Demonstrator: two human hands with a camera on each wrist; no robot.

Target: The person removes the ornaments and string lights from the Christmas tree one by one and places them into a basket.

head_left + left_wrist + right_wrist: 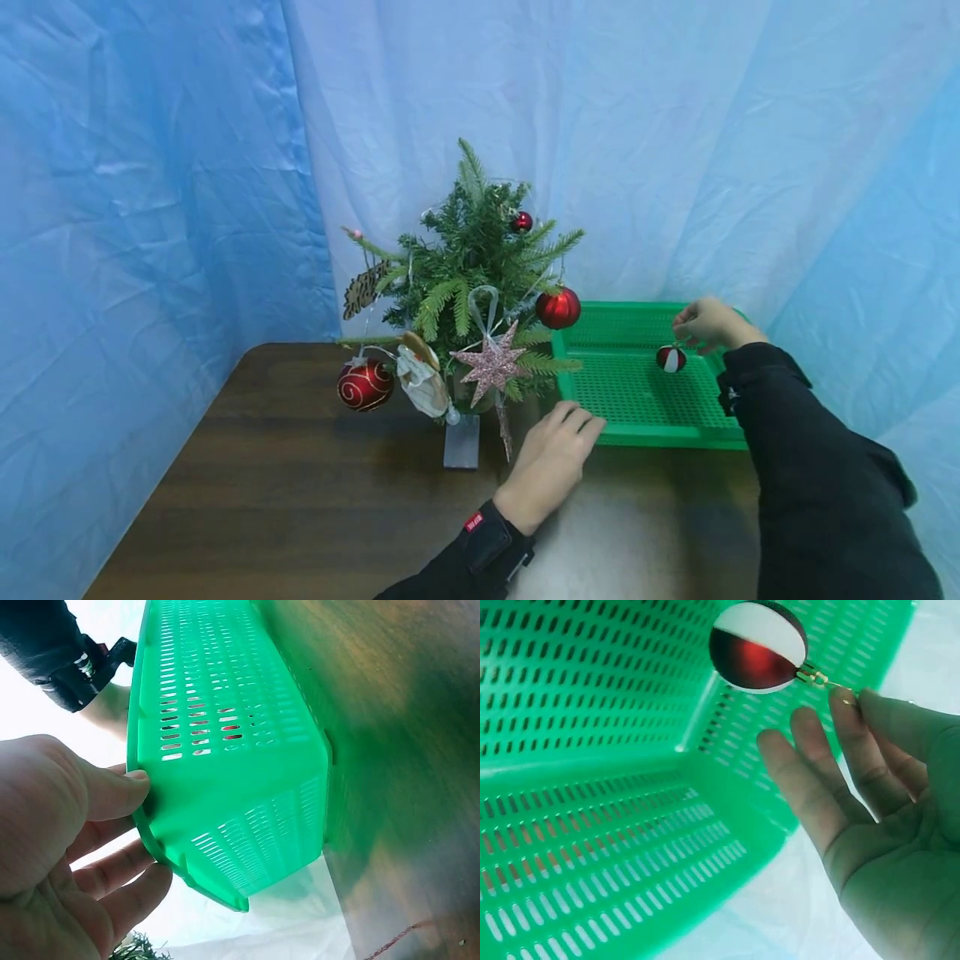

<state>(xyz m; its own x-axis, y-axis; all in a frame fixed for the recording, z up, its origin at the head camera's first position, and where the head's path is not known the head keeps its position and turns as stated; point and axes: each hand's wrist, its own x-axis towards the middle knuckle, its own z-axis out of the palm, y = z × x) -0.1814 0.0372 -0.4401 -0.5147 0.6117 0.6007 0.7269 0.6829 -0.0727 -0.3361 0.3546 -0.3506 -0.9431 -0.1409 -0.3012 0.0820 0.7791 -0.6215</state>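
Observation:
My right hand [712,325] pinches the gold hanging loop of a red and white bauble [671,358] between thumb and forefinger. In the right wrist view the bauble [757,646] hangs over the basket, with the other fingers spread below the loop. At the near left corner of the green plastic basket [675,437], my left hand [555,454] holds the rim. The left wrist view shows the thumb on the outer side of the rim [135,750] and the fingers around its corner.
A small Christmas tree [472,242] stands left of the basket, hung with a pink glitter star [491,364], a swirled red bauble [365,385], a ribbed red bauble [558,308] and a wooden sign [365,290]. Blue-white curtains [637,150] enclose the brown table [300,500].

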